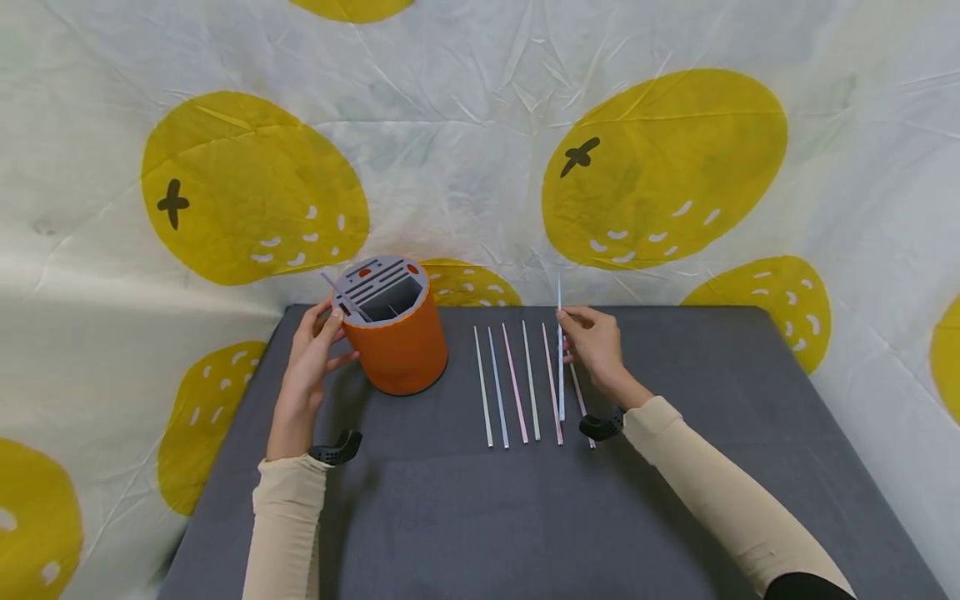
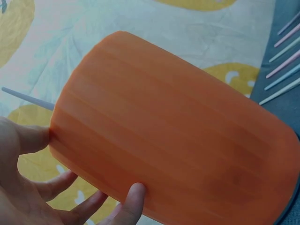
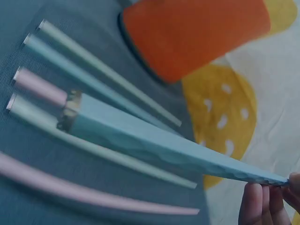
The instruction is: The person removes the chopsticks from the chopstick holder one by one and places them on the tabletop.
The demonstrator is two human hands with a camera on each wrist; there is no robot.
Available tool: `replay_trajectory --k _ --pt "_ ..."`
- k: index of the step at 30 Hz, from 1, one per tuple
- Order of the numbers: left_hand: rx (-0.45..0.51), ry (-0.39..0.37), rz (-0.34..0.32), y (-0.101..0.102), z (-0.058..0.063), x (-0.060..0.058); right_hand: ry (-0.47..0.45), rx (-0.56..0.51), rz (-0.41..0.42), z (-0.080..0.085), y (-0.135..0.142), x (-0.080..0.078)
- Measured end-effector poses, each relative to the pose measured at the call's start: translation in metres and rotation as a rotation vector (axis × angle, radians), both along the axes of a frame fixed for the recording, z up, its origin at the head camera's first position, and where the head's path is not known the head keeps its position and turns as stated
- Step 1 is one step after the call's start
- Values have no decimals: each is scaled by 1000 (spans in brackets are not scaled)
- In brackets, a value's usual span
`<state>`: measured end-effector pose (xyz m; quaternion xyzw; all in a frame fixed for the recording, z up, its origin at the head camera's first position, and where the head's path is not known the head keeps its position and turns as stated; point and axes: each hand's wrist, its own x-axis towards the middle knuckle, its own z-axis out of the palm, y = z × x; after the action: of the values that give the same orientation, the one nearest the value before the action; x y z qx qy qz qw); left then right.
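Observation:
An orange utensil holder [image 1: 397, 354] with a grey slotted top stands at the table's back left. My left hand [image 1: 306, 354] grips its left side, thumb at the rim and fingers spread along the wall [image 2: 173, 122]. One pale purple chopstick [image 1: 342, 292] leans out of its top beside the thumb. My right hand [image 1: 598, 346] pinches a light blue chopstick [image 3: 154, 138] by its thin tip, the thick end toward me. That chopstick hangs over a row of pastel chopsticks [image 1: 515, 383] lying side by side. A pink one [image 1: 577, 390] lies under the right hand.
Dark grey cloth covers the table [image 1: 480, 525]. Behind and beside it hangs a white curtain [image 1: 457, 175] printed with yellow fruit shapes. The holder stands left of the chopstick row, close to the back edge.

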<state>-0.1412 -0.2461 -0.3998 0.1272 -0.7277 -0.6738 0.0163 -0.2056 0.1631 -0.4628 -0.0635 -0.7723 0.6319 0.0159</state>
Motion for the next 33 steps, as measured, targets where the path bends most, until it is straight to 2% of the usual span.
replay_trajectory --k 6,14,20,25,33 --pt "1 -5 2 -1 -3 -2 -77 100 36 -18 23 -2" --pt "-15 -13 2 -1 -3 -3 -104 283 88 -43 44 -6" --pt "-19 -14 8 -1 -4 -4 -66 438 121 -58 55 -8" --pt "-25 -11 5 -1 -3 -3 -21 564 110 -64 58 -10" --pt "-24 -9 -2 -1 -3 -2 18 670 84 -66 57 -10"
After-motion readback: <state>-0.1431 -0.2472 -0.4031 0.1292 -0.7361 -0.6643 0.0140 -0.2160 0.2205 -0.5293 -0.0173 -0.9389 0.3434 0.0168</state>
